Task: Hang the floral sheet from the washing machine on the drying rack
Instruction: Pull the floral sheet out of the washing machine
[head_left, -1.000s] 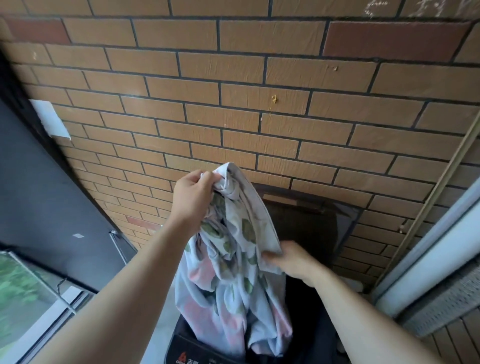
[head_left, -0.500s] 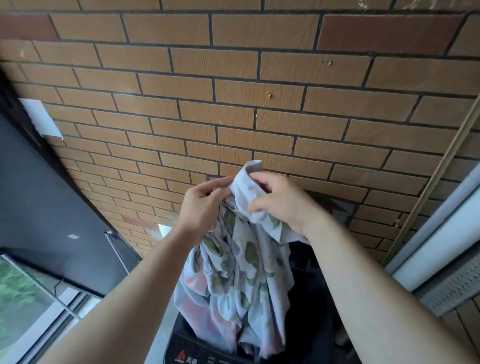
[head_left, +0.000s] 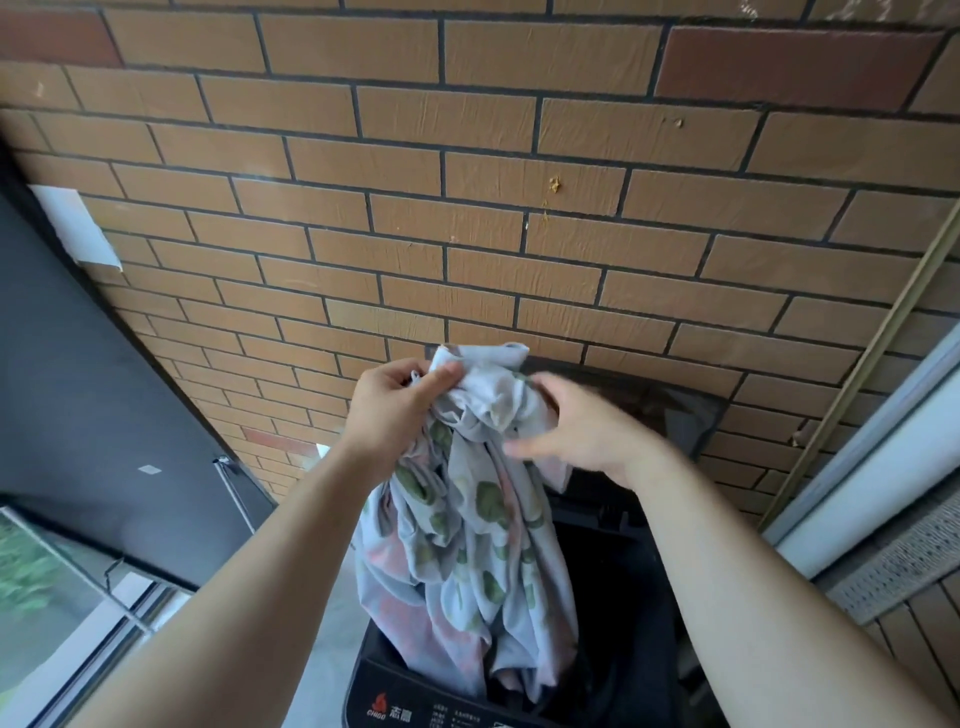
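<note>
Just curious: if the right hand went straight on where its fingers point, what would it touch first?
The right hand would probably meet the bunched floral sheet first; the left hand grips it just beyond.

Soft even daylight, no hard shadows; wide-angle bowing at edges; right hand (head_left: 587, 436) motion-blurred.

Both bare forearms reach forward, raised. The left hand (head_left: 400, 410) pinches the floral sheet (head_left: 467, 519), fingers curled. The blurred right hand (head_left: 587, 436) lies against it, grasp unclear.
</note>
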